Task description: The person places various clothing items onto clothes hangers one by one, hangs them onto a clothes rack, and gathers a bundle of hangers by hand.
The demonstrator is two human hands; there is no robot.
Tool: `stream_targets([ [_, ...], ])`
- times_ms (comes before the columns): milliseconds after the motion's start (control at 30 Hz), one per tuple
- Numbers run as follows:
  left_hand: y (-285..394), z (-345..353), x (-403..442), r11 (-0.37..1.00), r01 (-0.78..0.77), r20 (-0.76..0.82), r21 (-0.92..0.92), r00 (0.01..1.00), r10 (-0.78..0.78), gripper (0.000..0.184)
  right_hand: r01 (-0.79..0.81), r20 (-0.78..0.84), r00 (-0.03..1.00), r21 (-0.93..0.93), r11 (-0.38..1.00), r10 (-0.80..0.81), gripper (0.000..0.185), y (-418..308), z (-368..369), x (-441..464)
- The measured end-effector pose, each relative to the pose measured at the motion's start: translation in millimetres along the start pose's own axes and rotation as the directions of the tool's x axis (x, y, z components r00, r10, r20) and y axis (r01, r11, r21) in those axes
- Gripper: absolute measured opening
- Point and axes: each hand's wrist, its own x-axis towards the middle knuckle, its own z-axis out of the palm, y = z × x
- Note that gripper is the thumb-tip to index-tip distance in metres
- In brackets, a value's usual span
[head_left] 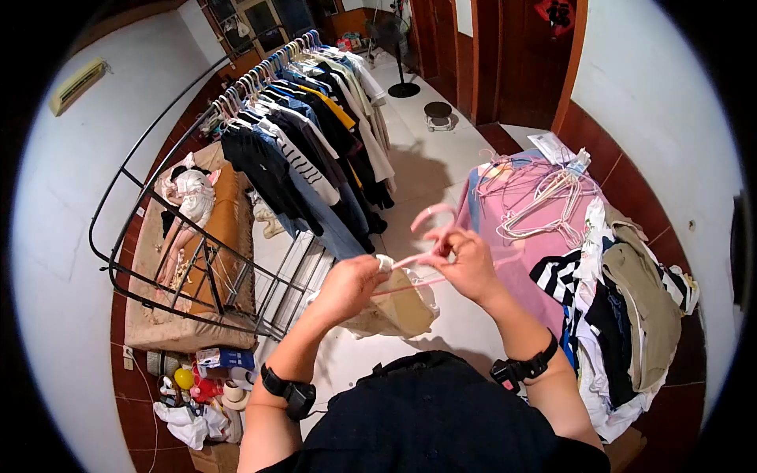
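Note:
In front of my body, my right hand (pixel 467 266) pinches a pink clothes hanger (pixel 433 211) near the base of its hook. The hanger's bar stretches across toward my left hand (pixel 352 287). My left fingers are closed on the edge of a cream-coloured garment (pixel 406 311), which hangs down below the hanger. One end of the hanger reaches the garment by the left fingers; how far it goes inside is hidden. The other end sticks out free to the right, past my right hand.
A black metal rack (pixel 169 303) with many hung clothes (pixel 315 134) stands ahead left. Right is a pink-covered surface (pixel 524 296) bearing loose hangers (pixel 552 209) and piled clothes (pixel 643 303). A person (pixel 193 197) lies on the sofa (pixel 229 189). A stool (pixel 438 116) and fan (pixel 404 89) are farther off.

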Motion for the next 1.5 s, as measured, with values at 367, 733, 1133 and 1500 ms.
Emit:
stream_targets([
  [367, 39, -45, 21, 0.985, 0.14, -0.079, -0.097, 0.986, -0.148, 0.012, 0.494, 0.321, 0.845, -0.159, 0.855, -0.429, 0.044, 21, 61, -65],
  [733, 10, -80, -19, 0.981, 0.132, -0.057, -0.141, 0.988, -0.141, 0.015, 0.186, 0.254, 0.963, -0.376, 0.908, -0.092, 0.027, 89, -6, -87],
  [1133, -11, -90, -48, 0.99, 0.144, -0.12, 0.015, 0.983, -0.141, 0.023, 0.23, 0.183, 0.969, -0.439, 0.869, -0.164, 0.022, 100, -63, -61],
  [1500, -6, -68, -43, 0.991, 0.135, -0.065, -0.012, 0.989, -0.135, 0.017, 0.423, -0.006, 0.895, -0.299, 0.855, -0.445, 0.027, 31, -52, -16],
])
